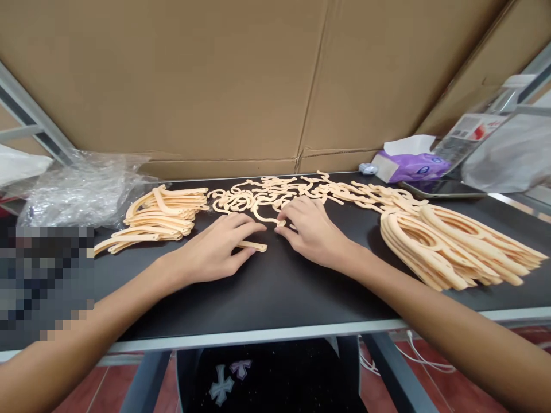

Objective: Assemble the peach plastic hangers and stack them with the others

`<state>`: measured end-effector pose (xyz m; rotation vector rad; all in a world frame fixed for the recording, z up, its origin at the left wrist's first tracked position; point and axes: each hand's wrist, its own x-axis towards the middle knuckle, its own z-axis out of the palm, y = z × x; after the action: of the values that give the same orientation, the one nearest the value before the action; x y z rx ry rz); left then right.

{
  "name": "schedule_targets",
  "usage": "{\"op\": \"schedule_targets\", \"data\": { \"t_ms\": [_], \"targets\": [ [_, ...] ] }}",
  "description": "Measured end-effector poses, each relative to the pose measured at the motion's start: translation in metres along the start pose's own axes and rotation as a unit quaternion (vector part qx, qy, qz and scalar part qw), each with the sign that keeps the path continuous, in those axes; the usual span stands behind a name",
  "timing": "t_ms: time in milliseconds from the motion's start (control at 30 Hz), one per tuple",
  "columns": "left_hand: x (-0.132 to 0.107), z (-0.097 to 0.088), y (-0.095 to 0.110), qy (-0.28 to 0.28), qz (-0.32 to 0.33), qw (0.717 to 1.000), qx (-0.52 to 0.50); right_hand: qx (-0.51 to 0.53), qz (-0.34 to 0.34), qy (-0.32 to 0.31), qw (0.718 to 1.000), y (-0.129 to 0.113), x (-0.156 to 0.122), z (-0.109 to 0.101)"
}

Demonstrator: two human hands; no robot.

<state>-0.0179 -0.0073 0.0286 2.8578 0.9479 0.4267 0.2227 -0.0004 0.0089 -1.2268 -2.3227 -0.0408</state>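
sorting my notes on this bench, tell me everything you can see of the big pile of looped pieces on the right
The pile is a fanned stack of flat, peach-coloured pieces, plastic by the look, each with a wide rounded loop at its left end and long arms running right. They lie overlapping on the black table, toward its right end. Small loose hooks of the same colour reach its far side. Neither hand touches it; the right hand, pinching a hook, is nearest.

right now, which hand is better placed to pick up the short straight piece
Left, probably. The left hand lies over the short straight piece with fingers touching it, while the right hand has its fingertips on a curved hook piece just beyond.
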Motion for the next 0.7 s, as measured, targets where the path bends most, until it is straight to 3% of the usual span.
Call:
{"op": "schedule_targets", "data": {
  "t_ms": [133, 300, 533, 600, 700],
  "targets": [
    [-0.006, 0.005, -0.009, 0.012, -0.005, 1.000, -0.026, 0.050, -0.018, 0.075, 0.996, 0.002, 0.001, 0.002],
    [-0.007, 0.005, -0.008, 0.077, -0.035, 0.995, -0.046, 0.171, -0.040, 0.140, 0.974, -0.008, 0.001, -0.001],
    [-0.004, 0.008, 0.003, 0.170, -0.099, 0.961, -0.194, 0.392, 0.040, 0.024, 0.919, -0.032, -0.006, 0.002],
    [-0.002, 0.006, 0.005, 0.175, -0.117, 0.940, -0.268, 0.388, 0.033, 0.021, 0.921, -0.034, -0.008, 0.005],
    [0.001, 0.000, 0.001, 0.216, -0.149, 0.907, -0.330, 0.310, -0.009, 0.026, 0.950, -0.035, -0.011, 0.008]
  ]
}}
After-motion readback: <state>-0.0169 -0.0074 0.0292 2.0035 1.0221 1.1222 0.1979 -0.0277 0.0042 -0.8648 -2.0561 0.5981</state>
